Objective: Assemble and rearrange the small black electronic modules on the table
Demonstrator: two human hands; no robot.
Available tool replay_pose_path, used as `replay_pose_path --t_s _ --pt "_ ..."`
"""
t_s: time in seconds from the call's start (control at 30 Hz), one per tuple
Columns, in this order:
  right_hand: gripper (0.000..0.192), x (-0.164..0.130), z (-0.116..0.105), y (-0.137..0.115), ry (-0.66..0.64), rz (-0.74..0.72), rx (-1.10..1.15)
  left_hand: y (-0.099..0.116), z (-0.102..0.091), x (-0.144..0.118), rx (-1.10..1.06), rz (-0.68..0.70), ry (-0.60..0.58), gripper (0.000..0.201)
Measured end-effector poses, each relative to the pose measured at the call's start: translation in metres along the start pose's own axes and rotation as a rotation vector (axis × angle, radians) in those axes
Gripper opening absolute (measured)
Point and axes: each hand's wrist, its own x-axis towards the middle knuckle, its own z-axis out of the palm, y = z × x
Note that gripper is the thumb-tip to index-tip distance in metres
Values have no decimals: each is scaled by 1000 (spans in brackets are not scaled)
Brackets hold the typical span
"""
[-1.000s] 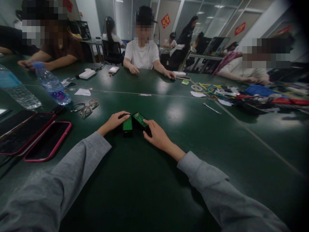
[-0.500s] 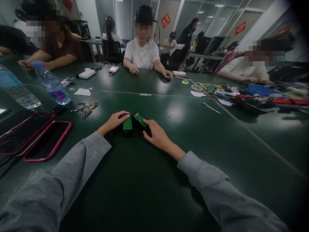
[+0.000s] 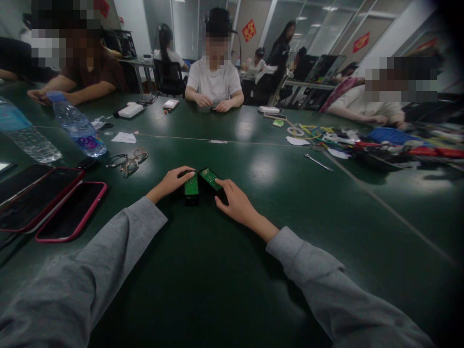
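Two small black boxes, each with a green circuit board face up, rest on the dark green table in front of me. The left circuit board box [image 3: 191, 186] points towards me. Its neighbour, the right circuit board box [image 3: 210, 179], is turned at an angle, and their far corners meet or nearly meet. My left hand [image 3: 174, 181] grips the left box from its left side, thumb over the board's edge. On the other box, my right hand [image 3: 237, 203] is closed around the near right end, a fingertip on the board. Some fingers are hidden.
Left of me are phones in red cases [image 3: 72, 212], water bottles [image 3: 78, 125] and glasses [image 3: 132, 162]. A wrench [image 3: 318, 162] lies to the right, before a heap of cables and bags [image 3: 391, 140]. Across the table sits a person in a white shirt [image 3: 214, 79]; others sit either side.
My hands and both boxes have stayed in place. The person opposite has brought their hands together over a small dark object, drawing it in from the right.
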Motion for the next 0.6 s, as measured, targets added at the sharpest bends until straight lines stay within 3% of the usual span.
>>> replay_pose_path --t_s 0.6 --pt "54 -1 2 3 8 -9 -6 0 0 0 -2 8 -1 43"
